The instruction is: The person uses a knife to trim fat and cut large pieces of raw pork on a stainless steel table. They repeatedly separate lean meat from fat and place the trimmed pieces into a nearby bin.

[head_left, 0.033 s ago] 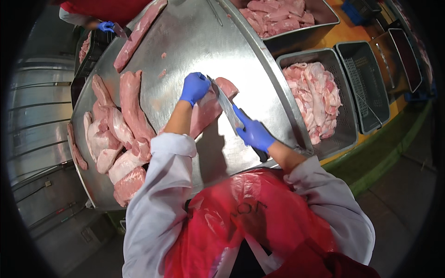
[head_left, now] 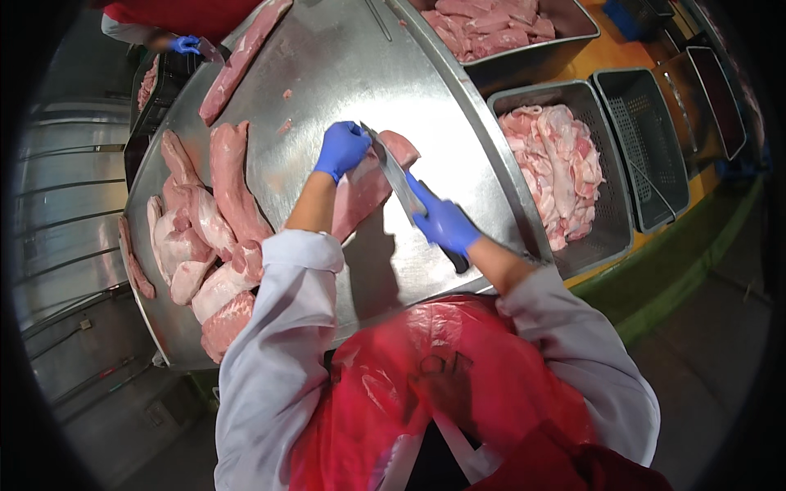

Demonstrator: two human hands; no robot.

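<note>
A piece of pork loin (head_left: 359, 203) lies on the metal table (head_left: 327, 90) in front of me. My left hand (head_left: 344, 150), in a blue glove, is closed at the loin's far left edge; the glove hides what its fingertips grip. My right hand (head_left: 446, 225), also gloved in blue, holds the dark handle of a long knife (head_left: 391, 173), one finger stretched along the blade. That blade lies across the loin, its tip close to my left fingers. Right of the blade, the loin's thick end (head_left: 399, 148) shows.
Several pork pieces (head_left: 232, 180) lie at left. A grey crate (head_left: 612, 221) of pale trimmings, a dark crate (head_left: 647, 147) and a bin (head_left: 536, 51) of meat stand right of the table rim. At far left, another person's gloved hand (head_left: 185, 45) holds a blade beside a long loin (head_left: 246, 61).
The whole view has shifted slightly. My hands, the knife and the loin keep nearly the same positions, with my right hand a little farther left.
</note>
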